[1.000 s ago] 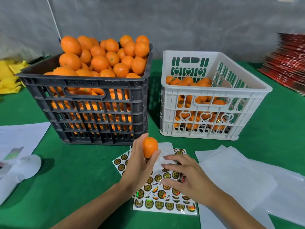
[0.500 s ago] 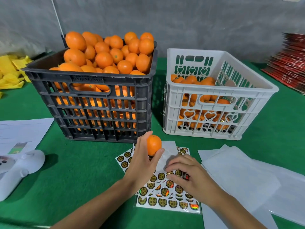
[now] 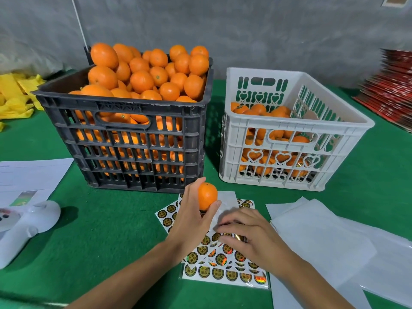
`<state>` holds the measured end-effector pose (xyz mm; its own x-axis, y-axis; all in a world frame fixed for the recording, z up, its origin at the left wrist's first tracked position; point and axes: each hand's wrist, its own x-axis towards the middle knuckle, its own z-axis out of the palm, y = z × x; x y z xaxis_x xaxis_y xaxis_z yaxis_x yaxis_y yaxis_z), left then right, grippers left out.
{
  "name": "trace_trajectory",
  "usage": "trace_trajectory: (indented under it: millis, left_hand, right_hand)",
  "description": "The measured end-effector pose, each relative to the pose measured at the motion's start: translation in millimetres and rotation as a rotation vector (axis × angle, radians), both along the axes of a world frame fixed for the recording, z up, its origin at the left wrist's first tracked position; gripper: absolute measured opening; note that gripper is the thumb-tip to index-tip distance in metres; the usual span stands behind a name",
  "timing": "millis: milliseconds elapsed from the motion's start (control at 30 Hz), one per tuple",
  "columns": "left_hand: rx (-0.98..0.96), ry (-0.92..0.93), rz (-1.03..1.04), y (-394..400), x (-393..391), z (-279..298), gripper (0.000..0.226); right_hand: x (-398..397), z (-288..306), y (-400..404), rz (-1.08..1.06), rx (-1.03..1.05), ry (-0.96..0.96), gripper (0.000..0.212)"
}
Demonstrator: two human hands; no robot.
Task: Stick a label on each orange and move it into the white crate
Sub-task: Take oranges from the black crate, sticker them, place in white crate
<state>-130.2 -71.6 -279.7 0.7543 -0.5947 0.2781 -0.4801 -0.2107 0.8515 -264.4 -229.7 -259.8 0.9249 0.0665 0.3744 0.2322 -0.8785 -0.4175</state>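
Note:
My left hand (image 3: 193,216) grips one orange (image 3: 207,196) between thumb and fingers, just above the sticker sheets (image 3: 223,272) in front of the crates. My right hand (image 3: 247,236) lies on the round gold label sheets with its fingertips curled onto a label; whether a label is lifted is hidden by the fingers. The black crate (image 3: 133,139) at left is heaped with oranges. The white crate (image 3: 287,134) at right holds a lower layer of oranges.
Green cloth (image 3: 111,230) covers the table. White backing sheets (image 3: 323,237) lie at the right, a white handheld device (image 3: 26,224) and printed papers (image 3: 29,175) at the left. Yellow bags (image 3: 15,94) sit far left, red flat cartons (image 3: 392,81) far right.
The view shifted slightly. My left hand kept the orange in the same spot while my right hand's fingers slid left over the sticker sheet and curled onto a label.

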Motion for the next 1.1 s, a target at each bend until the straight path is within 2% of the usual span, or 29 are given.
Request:
trace_trajectory:
  millis: [133,267,333,400,467,533,667,733,833,933,1000,1100]
  left_hand:
    - [0.004,-0.005,0.004,0,-1,1,0.062]
    - [0.009,-0.009,-0.003,0,-1,1,0.064]
    - [0.014,0.001,-0.005,0,-1,2,0.064]
    - [0.033,0.000,-0.002,0,-1,2,0.065]
    - [0.042,-0.010,-0.007,0,-2,3,0.065]
    - [0.052,-0.016,-0.016,-1,-2,5,0.067]
    - [0.037,0.011,-0.010,-1,-2,3,0.072]
    - [0.009,0.037,-0.007,0,-1,3,0.077]
    - [-0.069,0.031,0.009,-1,-1,14,0.075]
    - [-0.108,-0.145,0.084,-2,2,30,0.073]
    - [-0.149,-0.216,0.049,-3,6,51,0.071]
    - [-0.230,-0.430,-0.017,-15,11,101,0.080]
  right_hand:
    - [2,1,7,-0.014,0.335,0.080,0.015]
    - [5,5,13,-0.048,0.493,0.163,0.006]
    - [5,11,15,-0.133,0.717,0.163,0.011]
    - [9,16,11,-0.300,0.910,0.081,0.012]
    - [20,24,6,-0.472,0.834,-0.095,0.011]
    - [34,33,8,-0.546,0.622,-0.242,0.009]
    - [50,29,29,-0.476,0.090,-0.293,0.013]
    - [49,22,35,-0.347,0.046,-0.298,0.018]
    - [43,22,38,-0.237,-0.040,-0.249,0.041]
    - [42,33,43,-0.291,-0.213,-0.327,0.049]
    - [44,51,42,-0.354,-0.232,-0.398,0.052]
    - [54,87,28,-0.406,-0.194,-0.566,0.053]
